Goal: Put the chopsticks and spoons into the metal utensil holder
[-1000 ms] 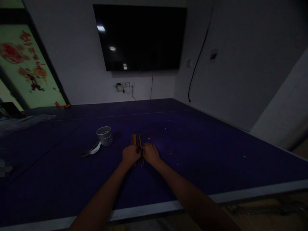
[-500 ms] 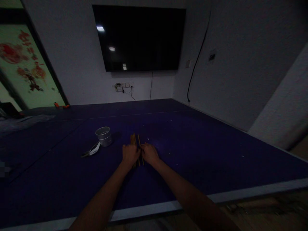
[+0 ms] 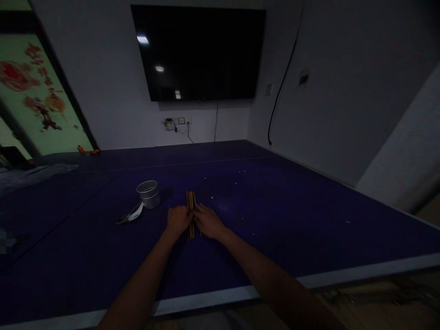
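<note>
Several thin yellow-brown chopsticks [image 3: 190, 198] lie side by side in a narrow bundle on the dark blue tabletop [image 3: 295, 215], pointing away from me. My left hand [image 3: 179, 219] is closed against the bundle's left side, its fingers bent at the sticks. From the right, my right hand [image 3: 208, 221] presses its fingers onto the same bundle, and one stick runs out under it slightly apart from the others. Both hands' fingertips nearly meet over the middle of the sticks, which they partly hide.
Left of the hands stands a grey metal cup [image 3: 149, 195]. Beside it lie a white spoon [image 3: 135, 212] and a dark-handled utensil [image 3: 123, 220]. Small white scraps [image 3: 212, 198] dot the tabletop. Crumpled clear plastic [image 3: 37, 176] lies at far left; a television [image 3: 202, 55] hangs behind.
The separate sticks on the right have come in against the bundle. Both hands have shifted slightly left, and the sticks now sit closer together.
</note>
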`<state>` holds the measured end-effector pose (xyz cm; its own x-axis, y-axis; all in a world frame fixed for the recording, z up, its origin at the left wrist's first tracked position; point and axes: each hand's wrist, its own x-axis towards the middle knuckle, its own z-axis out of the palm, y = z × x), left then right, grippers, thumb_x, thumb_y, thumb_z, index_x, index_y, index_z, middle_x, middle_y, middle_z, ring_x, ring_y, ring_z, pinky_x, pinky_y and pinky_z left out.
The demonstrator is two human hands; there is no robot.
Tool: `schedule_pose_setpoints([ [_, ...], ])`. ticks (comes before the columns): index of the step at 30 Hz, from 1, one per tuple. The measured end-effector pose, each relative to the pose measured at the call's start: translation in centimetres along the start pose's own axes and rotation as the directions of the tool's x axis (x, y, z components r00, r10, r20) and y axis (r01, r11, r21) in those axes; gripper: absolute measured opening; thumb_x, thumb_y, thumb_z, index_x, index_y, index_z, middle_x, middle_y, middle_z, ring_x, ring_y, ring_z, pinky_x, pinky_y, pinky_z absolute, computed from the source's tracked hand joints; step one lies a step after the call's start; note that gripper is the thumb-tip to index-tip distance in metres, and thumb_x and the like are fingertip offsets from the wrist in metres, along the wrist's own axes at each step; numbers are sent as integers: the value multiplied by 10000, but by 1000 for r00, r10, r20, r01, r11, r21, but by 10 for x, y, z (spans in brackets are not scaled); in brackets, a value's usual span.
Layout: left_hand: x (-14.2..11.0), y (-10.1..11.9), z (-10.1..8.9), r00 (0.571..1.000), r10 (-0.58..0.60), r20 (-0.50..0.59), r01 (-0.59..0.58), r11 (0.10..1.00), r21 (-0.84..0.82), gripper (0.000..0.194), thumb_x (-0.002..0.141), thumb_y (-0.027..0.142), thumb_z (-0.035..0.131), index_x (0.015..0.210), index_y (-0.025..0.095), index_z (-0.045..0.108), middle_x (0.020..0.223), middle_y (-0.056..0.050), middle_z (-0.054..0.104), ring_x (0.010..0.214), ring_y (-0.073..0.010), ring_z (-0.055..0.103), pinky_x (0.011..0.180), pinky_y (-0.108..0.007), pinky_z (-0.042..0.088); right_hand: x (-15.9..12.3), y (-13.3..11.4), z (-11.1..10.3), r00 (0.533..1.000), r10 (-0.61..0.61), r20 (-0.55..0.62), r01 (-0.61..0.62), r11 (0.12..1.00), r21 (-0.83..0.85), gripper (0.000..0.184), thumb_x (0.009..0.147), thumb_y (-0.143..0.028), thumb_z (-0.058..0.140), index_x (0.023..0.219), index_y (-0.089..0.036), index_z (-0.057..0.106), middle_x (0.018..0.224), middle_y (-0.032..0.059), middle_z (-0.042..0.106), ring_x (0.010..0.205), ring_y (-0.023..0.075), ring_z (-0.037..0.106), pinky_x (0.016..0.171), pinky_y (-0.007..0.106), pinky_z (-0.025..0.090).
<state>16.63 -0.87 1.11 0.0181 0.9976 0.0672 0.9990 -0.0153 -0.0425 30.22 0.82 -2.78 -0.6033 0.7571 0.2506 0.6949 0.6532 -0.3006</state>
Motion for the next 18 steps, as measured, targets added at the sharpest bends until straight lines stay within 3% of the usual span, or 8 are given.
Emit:
schedule_pose_setpoints([
  [18, 2, -7, 2, 997, 48, 63, -47, 999, -15, 386, 850, 345, 308, 945, 178, 644, 944, -117, 671, 943, -226, 613, 778, -322, 438, 0, -2, -3, 1000, -19, 20, 19, 999, -49, 390, 915, -288, 311, 1264, -202, 463, 1395, 114, 354, 1282, 258, 305, 1008, 475, 279],
])
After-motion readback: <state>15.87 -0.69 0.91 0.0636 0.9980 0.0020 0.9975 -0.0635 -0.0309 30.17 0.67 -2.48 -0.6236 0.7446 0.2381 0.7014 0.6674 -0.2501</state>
